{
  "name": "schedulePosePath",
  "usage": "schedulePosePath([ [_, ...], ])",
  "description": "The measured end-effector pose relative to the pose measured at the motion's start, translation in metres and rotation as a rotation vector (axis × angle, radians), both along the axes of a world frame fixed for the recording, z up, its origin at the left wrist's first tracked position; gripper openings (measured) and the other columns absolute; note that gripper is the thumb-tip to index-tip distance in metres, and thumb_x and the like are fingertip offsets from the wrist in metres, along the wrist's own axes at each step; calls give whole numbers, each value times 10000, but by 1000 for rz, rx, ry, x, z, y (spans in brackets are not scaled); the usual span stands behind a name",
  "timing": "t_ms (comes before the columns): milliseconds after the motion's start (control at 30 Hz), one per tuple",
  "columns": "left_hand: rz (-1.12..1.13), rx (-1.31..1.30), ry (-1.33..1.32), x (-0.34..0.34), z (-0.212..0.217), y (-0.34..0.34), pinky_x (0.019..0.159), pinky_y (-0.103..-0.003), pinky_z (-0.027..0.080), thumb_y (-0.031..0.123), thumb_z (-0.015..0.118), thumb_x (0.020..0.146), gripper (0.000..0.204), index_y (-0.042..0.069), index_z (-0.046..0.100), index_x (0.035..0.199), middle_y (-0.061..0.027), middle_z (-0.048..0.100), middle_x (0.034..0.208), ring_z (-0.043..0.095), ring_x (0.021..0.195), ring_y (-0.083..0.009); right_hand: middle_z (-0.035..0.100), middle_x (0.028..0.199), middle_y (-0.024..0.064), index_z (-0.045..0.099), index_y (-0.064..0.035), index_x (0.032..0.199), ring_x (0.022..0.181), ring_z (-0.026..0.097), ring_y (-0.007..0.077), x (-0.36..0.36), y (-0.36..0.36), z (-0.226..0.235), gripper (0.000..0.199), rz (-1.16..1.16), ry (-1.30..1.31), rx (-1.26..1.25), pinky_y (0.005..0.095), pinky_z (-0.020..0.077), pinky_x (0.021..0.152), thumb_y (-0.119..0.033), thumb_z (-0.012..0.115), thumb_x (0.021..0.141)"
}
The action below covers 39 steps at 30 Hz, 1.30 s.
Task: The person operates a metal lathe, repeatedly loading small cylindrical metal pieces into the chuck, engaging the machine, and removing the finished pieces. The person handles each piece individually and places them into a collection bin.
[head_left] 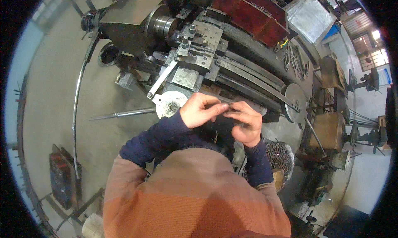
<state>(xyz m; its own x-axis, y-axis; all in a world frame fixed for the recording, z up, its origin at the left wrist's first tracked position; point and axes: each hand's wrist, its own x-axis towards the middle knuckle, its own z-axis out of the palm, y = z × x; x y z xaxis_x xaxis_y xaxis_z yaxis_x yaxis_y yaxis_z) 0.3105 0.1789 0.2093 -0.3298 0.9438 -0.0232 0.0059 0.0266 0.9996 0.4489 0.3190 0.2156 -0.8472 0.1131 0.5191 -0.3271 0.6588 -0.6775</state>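
Observation:
My left hand (202, 110) and my right hand (246, 121) meet in front of my chest, just on the near side of a metal lathe (203, 37). On the left hand, thumb and fingers come together in a pinch. The right hand's bent fingers reach to the same spot, their tips against the left fingertips. Something small and dark seems to sit between them, too hidden to name. Close to my left wrist is a round pale metal hub (171, 104) with a long rod handle (124, 113). A flat metal lever (163, 79) rises beyond the hub.
A dark red tray (251, 16) stands behind the lathe bed. Hand tools (295, 61) lie at its right, above a round metal disc (295, 102). By my right elbow stands a container of many small metal pieces (280, 156). More machines (327, 128) line the right side.

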Motion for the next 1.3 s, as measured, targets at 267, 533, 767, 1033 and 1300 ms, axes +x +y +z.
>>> schedulePosePath([
  [267, -9, 156, -196, -5, 1, -11, 578, -246, 470, 69, 583, 833, 241, -58, 553, 1035, -87, 605, 705, 577, 619, -120, 632, 943, 178, 668, 42, 865, 913, 592, 297, -2, 1, -17, 568, 81, -68, -448, 372, 430, 841, -502, 615, 713],
  [533, -77, 169, -222, -6, -1, -15, 547, -229, 463, 69, 584, 835, 241, -46, 558, 1044, -83, 604, 691, 575, 595, -113, 637, 929, 185, 670, 58, 842, 926, 589, 302, -3, -1, -27, 505, 134, -75, -625, 374, 428, 849, -422, 648, 685],
  [767, -71, 131, -286, -10, -3, -17, 528, -220, 457, 107, 602, 833, 230, -37, 574, 1011, -75, 604, 705, 573, 607, -99, 637, 919, 186, 669, 63, 821, 902, 595, 288, -14, -11, -18, 231, 269, -79, -810, 362, 441, 832, -72, 556, 672],
  [1033, -38, 100, -223, -16, 2, -21, 512, -216, 448, 107, 611, 826, 198, -21, 597, 976, -57, 608, 712, 565, 601, -91, 628, 932, 192, 663, 71, 847, 880, 595, 290, -23, -6, -16, 444, 309, -123, -672, 364, 447, 819, -359, 621, 745],
  [1300, 20, 165, -44, -32, 11, -26, 493, -224, 449, 80, 611, 811, 188, -21, 599, 968, -58, 601, 660, 556, 546, -90, 631, 928, 182, 668, 48, 863, 871, 593, 289, -43, 4, -2, 564, 353, -167, -461, 369, 445, 798, -491, 617, 706],
])
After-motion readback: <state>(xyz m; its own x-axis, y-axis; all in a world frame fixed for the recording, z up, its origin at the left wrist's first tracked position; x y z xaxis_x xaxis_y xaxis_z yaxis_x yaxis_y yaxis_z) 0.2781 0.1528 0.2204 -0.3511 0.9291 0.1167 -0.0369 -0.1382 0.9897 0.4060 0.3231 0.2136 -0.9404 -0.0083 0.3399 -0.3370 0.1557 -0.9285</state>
